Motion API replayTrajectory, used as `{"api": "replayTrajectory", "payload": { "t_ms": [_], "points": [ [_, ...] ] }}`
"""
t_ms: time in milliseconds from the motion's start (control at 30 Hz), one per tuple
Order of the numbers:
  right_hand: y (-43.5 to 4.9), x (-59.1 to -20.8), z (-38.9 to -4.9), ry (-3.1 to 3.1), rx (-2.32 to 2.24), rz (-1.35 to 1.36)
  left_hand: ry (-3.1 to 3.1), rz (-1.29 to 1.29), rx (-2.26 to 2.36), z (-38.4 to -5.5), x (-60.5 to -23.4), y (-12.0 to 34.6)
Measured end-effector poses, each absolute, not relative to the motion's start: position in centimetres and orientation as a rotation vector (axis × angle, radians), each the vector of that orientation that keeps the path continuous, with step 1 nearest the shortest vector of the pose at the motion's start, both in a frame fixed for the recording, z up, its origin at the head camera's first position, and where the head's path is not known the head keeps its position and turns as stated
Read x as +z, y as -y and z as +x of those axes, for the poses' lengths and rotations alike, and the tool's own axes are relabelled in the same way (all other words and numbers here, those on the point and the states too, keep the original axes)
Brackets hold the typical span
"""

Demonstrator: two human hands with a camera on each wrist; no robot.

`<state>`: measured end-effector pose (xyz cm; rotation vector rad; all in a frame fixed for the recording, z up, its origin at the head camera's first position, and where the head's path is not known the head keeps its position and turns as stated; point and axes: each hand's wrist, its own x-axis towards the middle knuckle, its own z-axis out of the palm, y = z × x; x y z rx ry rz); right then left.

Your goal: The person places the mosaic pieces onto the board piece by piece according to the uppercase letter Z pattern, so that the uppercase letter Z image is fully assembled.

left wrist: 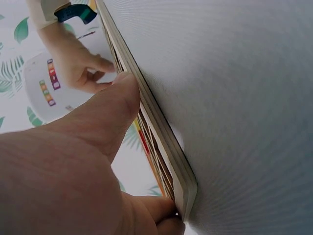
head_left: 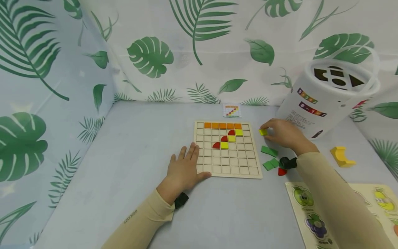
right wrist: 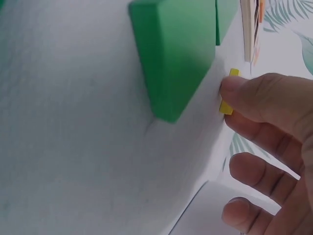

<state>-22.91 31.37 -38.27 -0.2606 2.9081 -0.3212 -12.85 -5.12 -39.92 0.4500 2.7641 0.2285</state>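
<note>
A square wooden grid board lies on the table. In it are a row of orange squares and a diagonal of red quarter-round tiles beside yellow squares. My left hand rests with spread fingers along the board's left edge; its thumb touches the front rim. To the right of the board, my right hand pinches a yellow square tile between thumb and fingers, at the table surface.
Green tiles and a red quarter-round piece lie near the right forearm. A white bucket stands behind the right hand. A pattern card leans at the back. Yellow arched block and fruit puzzle board sit at right.
</note>
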Motion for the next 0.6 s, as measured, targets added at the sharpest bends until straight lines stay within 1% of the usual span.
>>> {"api": "replayTrajectory", "payload": {
  "t_ms": [400,600],
  "points": [
    [-30.7,-38.2,-22.6,-2.909,-0.345,-0.233,-2.769,0.449,0.243,-12.7,-39.6,5.0],
    [-29.3,-37.9,-21.7,-2.934,-0.337,-0.302,-2.767,0.44,0.234,-12.7,-39.6,5.1]
  ]
}}
